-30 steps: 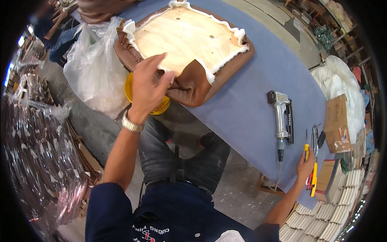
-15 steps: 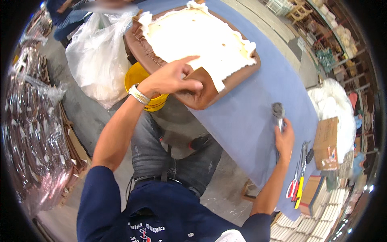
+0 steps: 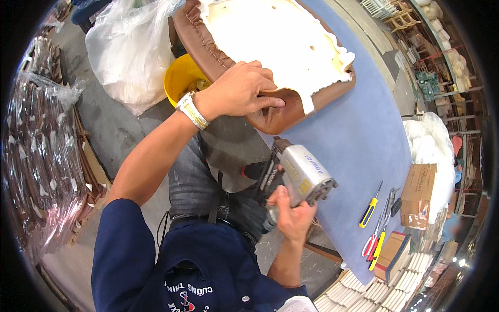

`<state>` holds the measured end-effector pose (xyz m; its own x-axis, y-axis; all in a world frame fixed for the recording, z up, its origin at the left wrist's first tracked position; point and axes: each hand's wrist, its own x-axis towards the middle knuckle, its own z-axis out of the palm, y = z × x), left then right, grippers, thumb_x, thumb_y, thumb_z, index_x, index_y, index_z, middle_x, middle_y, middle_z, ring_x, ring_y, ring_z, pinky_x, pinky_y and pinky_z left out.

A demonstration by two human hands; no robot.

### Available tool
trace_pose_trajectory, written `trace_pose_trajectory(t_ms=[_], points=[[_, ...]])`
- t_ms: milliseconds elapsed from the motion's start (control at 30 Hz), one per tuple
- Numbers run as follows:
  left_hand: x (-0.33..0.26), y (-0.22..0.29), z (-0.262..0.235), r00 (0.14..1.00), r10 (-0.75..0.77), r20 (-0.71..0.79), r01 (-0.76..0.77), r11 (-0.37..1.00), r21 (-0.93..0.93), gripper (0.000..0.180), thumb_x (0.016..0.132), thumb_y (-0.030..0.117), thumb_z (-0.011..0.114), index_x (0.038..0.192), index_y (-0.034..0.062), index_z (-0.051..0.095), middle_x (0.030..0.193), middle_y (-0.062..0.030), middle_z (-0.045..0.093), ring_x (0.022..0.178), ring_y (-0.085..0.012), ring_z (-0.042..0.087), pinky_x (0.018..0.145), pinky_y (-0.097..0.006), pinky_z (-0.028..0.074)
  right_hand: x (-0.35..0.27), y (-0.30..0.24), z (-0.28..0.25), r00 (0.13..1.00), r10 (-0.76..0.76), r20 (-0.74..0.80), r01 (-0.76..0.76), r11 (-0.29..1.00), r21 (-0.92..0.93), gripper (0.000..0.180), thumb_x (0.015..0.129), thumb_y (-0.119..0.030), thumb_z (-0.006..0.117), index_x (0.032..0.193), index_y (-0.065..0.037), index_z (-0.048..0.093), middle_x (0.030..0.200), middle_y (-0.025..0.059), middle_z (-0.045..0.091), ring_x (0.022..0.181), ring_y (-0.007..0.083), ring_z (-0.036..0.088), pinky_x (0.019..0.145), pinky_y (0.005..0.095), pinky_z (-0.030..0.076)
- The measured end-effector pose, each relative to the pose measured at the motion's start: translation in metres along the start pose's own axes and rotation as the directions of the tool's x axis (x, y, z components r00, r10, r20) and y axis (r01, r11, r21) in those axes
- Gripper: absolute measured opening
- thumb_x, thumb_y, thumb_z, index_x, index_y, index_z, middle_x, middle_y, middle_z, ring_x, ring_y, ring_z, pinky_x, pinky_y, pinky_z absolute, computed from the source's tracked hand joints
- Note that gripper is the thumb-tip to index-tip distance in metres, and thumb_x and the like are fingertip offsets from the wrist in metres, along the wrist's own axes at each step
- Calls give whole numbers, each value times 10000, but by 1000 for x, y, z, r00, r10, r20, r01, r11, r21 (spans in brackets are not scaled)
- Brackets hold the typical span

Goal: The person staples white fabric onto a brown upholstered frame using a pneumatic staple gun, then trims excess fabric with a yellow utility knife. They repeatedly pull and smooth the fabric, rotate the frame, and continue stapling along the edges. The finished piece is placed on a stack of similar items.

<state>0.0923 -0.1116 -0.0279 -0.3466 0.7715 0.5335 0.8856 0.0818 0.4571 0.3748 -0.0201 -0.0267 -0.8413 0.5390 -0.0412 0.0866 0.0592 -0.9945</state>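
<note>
A chair seat lies upside down on the blue-covered table (image 3: 358, 156), its pale underside (image 3: 260, 41) bare and its brown leather cover (image 3: 286, 112) gathered and stapled along the left edge. At the near corner my left hand (image 3: 241, 91), a watch on its wrist, pinches the leather's edge between thumb and fingers. My right hand (image 3: 293, 218) grips a silver and black staple gun (image 3: 306, 171). The gun's nose points up toward that corner, a short gap away from the leather.
A yellow bucket (image 3: 176, 78) and a white plastic bag (image 3: 127, 57) stand left of the seat. On the table's right lie a yellow screwdriver (image 3: 368, 212), red-handled scissors (image 3: 369, 244) and a cardboard box (image 3: 419, 195). Plastic-wrapped brown pieces (image 3: 47, 161) are stacked far left.
My right hand has lifted the staple gun off the table and brought it left to the seat's corner. The left hand has closed on the leather, and a screwdriver now shows.
</note>
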Motion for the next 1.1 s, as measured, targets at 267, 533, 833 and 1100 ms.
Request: trace_pose_trajectory(t_ms=[267,533,833,1100], points=[[4,-6,17,981,-193,-13,193,981,29,462,870,454,746,708,29,664,653,-127,602,657,-342,603,608,-433,477,13,14,33,998,-42,-47,38,995,-95,290,977,20,596,1254,89,549,917,98,676,613,110,589,567,276,490],[6,-2,21,971,-230,-67,230,973,3,529,854,504,749,665,17,664,589,-153,602,581,-365,617,562,-440,493,5,7,50,994,-44,-100,22,978,-206,314,956,63,597,1262,97,533,1152,161,697,640,124,623,558,269,513],[12,-3,19,963,-271,8,271,963,10,471,853,510,738,758,48,734,617,-151,635,604,-356,652,566,-423,518,14,-3,70,984,-54,-170,13,973,-230,368,967,82,563,1327,82,492,1186,174,686,632,106,611,550,259,517],[9,-1,19,968,-237,-87,231,970,-71,371,817,395,772,704,42,743,607,-178,642,590,-376,672,568,-446,543,22,6,69,979,-170,-116,87,853,-514,465,941,96,599,1378,57,446,1163,172,683,643,108,616,514,249,507]])
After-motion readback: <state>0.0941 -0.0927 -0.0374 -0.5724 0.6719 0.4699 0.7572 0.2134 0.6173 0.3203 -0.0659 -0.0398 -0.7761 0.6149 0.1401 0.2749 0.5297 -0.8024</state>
